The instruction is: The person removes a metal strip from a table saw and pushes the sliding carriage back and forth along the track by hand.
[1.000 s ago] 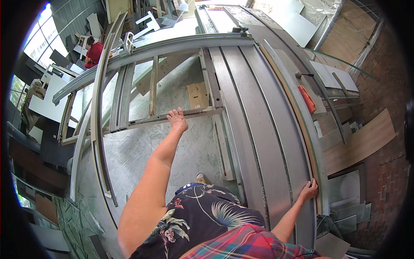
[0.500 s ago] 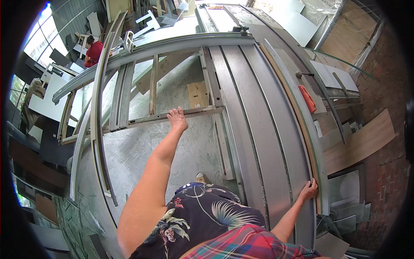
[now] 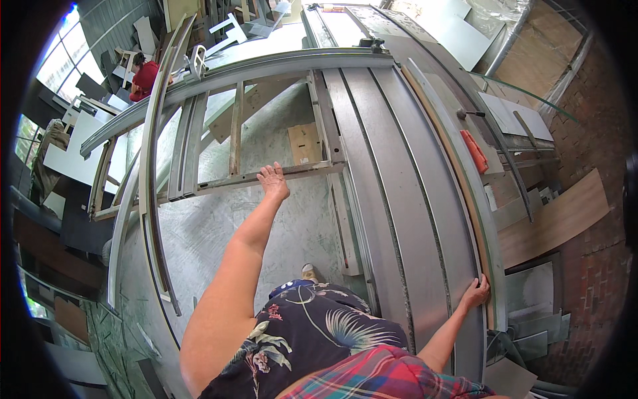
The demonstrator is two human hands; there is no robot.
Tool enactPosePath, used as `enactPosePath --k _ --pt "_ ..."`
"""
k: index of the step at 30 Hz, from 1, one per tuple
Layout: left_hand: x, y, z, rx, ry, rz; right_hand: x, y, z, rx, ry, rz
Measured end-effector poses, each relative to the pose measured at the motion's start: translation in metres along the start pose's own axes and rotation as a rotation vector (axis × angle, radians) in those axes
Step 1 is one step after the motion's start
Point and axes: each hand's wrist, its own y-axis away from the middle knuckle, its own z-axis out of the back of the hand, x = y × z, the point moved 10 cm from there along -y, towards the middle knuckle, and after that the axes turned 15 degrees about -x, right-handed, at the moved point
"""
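Note:
My left hand [image 3: 273, 181] lies on the near rail of a metal outrigger frame [image 3: 226, 181], fingers spread and the hand open. The frame is bolted or set against the left side of a long grey sliding table [image 3: 392, 186] with dark lengthwise grooves. Along the table's right side runs a narrow brown wooden strip [image 3: 446, 147]. My right hand [image 3: 475, 292] is at the near end of this strip, with its fingers curled over the strip's edge. Part of those fingers is hidden. A long grey fence [image 3: 266, 63] crosses the far end of the table and frame.
Curved metal rails [image 3: 149, 193] rise at the left of the frame. An orange-red object [image 3: 474, 151] and a black-knobbed lever [image 3: 463, 114] sit right of the table. A bent wooden sheet [image 3: 558, 219] leans farther right. A person in red [image 3: 144, 80] is at the far left.

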Motion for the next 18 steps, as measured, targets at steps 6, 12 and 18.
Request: enactPosePath --k 6,12,18 --pt "-0.008 0.005 0.015 0.006 0.036 -0.021 0.000 0.001 0.003 0.003 0.039 -0.011" --pt "-0.004 0.006 0.016 0.008 0.035 -0.017 0.014 -0.001 0.012 -0.017 0.032 0.009" --pt "-0.004 0.006 0.014 0.008 0.035 -0.014 0.003 -0.001 0.003 -0.027 0.019 0.015"
